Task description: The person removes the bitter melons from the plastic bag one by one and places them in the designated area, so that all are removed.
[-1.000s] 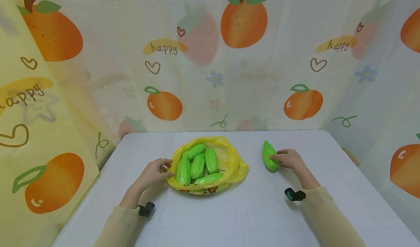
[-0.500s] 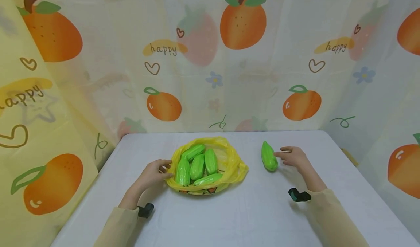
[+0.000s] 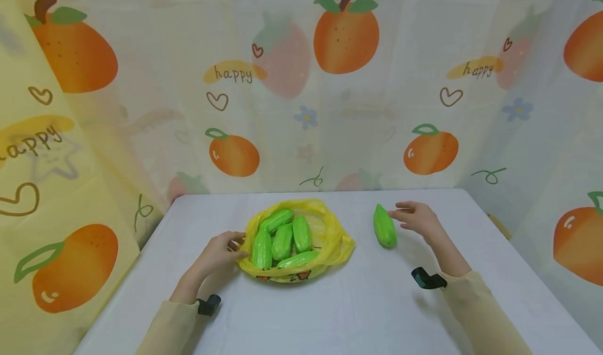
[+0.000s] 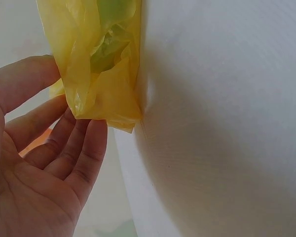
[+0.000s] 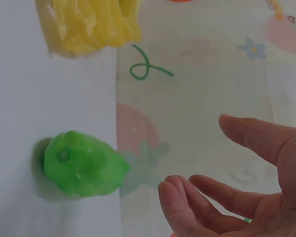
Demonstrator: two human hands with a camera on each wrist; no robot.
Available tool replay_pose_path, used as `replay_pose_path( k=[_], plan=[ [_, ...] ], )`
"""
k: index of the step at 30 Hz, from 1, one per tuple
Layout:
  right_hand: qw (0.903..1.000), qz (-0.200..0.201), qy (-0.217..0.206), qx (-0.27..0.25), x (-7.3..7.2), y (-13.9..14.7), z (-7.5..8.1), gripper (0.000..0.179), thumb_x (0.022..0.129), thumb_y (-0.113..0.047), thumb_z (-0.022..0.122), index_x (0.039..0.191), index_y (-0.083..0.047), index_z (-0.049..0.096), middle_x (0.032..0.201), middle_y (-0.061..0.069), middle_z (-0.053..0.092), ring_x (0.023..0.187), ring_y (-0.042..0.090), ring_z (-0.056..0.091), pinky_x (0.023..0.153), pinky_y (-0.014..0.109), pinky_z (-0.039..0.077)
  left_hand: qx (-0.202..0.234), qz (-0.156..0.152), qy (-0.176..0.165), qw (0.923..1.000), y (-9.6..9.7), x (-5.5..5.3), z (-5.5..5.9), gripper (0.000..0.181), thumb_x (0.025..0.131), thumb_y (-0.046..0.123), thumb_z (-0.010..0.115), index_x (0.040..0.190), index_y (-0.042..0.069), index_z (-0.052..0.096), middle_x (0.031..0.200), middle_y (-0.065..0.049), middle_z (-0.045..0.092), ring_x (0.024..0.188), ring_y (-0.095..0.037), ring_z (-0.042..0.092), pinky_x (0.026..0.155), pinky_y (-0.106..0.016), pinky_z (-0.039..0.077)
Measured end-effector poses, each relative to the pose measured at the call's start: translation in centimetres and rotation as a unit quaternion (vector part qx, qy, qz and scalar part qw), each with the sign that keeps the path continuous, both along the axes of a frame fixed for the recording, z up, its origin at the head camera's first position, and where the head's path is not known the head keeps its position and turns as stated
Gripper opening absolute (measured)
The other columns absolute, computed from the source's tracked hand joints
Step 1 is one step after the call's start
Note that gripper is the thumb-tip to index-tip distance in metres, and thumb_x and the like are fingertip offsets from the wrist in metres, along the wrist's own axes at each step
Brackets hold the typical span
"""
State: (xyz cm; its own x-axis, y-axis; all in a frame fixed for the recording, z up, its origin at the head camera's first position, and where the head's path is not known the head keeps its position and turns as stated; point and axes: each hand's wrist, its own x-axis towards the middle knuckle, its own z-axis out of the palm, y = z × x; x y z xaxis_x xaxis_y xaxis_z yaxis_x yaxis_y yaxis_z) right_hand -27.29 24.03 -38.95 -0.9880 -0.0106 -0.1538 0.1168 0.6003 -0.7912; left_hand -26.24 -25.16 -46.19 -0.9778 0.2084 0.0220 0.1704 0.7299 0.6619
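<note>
A yellow plastic bag [image 3: 343, 244] lies with its mouth rolled open, several glossy green squash-like vegetables [image 3: 282, 242] inside. At its left rim, my left hand [image 3: 219, 253] holds the thin plastic with curved fingers. The left wrist view has thumb and fingertips at the bag's edge [image 4: 108, 96], their tips partly hidden by it. To the bag's right, a bright green, lumpy vegetable with a pointed end [image 3: 385, 228] lies on the white table. My right hand [image 3: 416, 220] hovers just right of it, fingers loosely extended, holding nothing. In the right wrist view a gap separates hand and vegetable [image 5: 84, 164].
A white cloth covers the table [image 3: 320, 313]. Fruit-printed curtains [image 3: 292, 151] hang behind it and along both sides. Each wrist carries a small black camera, the left one [image 3: 209, 304] resting low near the cloth.
My right hand has let go of the lumpy green vegetable and moved slightly up and away, leaving it on the table. My left hand stays at the bag's rim.
</note>
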Motion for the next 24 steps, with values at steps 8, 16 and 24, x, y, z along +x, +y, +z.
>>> replay_pose_path(
  k=[8,16,24],
  plan=[
    [0.9993,0.018,0.015,-0.031,-0.2,-1.7,0.6,0.064,0.091,-0.036,0.061,0.138,0.005,0.043,0.136,0.027,0.048,0.118,0.036,0.054,0.095,0.040,0.048,0.003,-0.006,0.008,0.9999,-0.1,0.1,-0.1,0.052,0.080,0.020,0.076,0.125,0.001,0.059,0.107,-0.010,0.065,0.090,-0.019,0.060,0.073,-0.031,0.049],
    [0.9984,0.030,0.015,-0.045,-0.8,-3.4,0.3,0.064,0.089,-0.038,0.064,0.137,0.001,0.046,0.133,0.025,0.052,0.118,0.037,0.053,0.095,0.040,0.049,0.001,-0.005,0.006,1.0000,0.1,0.3,-0.2,0.051,0.081,0.018,0.075,0.126,0.001,0.058,0.108,-0.010,0.065,0.089,-0.019,0.060,0.073,-0.031,0.050],
    [0.9975,0.040,0.014,-0.057,-1.2,-5.5,0.3,0.061,0.088,-0.034,0.066,0.135,0.001,0.049,0.131,0.024,0.055,0.116,0.035,0.056,0.092,0.040,0.050,-0.006,0.000,0.005,1.0000,0.0,0.2,-0.1,0.051,0.081,0.018,0.075,0.127,0.003,0.058,0.109,-0.009,0.065,0.090,-0.018,0.059,0.074,-0.032,0.050]
  ],
)
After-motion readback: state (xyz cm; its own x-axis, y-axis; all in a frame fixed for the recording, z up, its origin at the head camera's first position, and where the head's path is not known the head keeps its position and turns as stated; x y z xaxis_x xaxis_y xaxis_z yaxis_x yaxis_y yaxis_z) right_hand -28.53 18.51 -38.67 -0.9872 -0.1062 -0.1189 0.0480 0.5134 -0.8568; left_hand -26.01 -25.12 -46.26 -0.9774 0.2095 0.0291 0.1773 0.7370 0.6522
